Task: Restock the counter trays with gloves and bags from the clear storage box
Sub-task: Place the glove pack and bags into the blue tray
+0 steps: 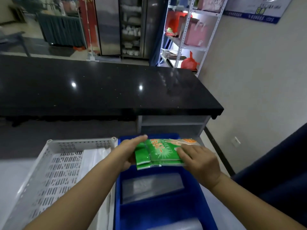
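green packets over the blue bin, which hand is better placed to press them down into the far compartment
Right, probably. The right hand lies flat on top of the green plastic packets, above the blue plastic bin. The left hand only cups their left edge from the side, suited to steadying.

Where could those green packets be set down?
The black counter is bare across its top. The white basket has open floor left of its clear bags. The blue tray is crowded: clear packs fill its compartments beneath the green packets.
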Available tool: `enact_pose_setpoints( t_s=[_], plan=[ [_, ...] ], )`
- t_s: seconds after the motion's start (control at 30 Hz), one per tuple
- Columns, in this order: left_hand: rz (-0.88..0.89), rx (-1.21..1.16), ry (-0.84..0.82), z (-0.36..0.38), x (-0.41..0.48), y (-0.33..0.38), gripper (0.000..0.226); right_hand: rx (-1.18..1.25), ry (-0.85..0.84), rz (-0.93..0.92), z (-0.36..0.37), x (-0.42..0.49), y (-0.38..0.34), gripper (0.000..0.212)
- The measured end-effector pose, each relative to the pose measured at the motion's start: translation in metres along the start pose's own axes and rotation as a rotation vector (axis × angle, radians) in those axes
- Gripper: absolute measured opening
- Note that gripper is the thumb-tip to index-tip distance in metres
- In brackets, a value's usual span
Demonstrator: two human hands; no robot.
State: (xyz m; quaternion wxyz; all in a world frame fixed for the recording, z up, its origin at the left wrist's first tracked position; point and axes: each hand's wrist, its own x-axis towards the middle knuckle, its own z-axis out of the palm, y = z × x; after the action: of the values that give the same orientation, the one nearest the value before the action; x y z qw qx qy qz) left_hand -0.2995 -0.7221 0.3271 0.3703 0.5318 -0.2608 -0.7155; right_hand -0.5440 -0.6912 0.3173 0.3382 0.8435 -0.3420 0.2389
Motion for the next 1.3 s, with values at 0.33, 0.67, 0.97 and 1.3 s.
enact_pose_setpoints(
  t_s=[0.33,0.67,0.97,1.3],
  plan=[
    [0.378,0.405,0.292,0.005,0.004,-0.039,0.036,0.304,-0.346,0.008,0.02,-0.018,0.009,0.041],
    [0.713,0.438,0.303,0.027,0.0,-0.038,0.044,0.958,-1.191,0.447,0.044,0.047,0.073,0.053],
    [0.623,0.986,0.54,0.004,0.037,-0.016,0.037,0.694,-0.909,0.504,0.035,0.044,0.114,0.028],
    [0.372,1.818,0.102,0.007,0.099,-0.037,0.058,0.13,-0.707,0.378,0.016,0.033,0.136,0.04]
  ],
)
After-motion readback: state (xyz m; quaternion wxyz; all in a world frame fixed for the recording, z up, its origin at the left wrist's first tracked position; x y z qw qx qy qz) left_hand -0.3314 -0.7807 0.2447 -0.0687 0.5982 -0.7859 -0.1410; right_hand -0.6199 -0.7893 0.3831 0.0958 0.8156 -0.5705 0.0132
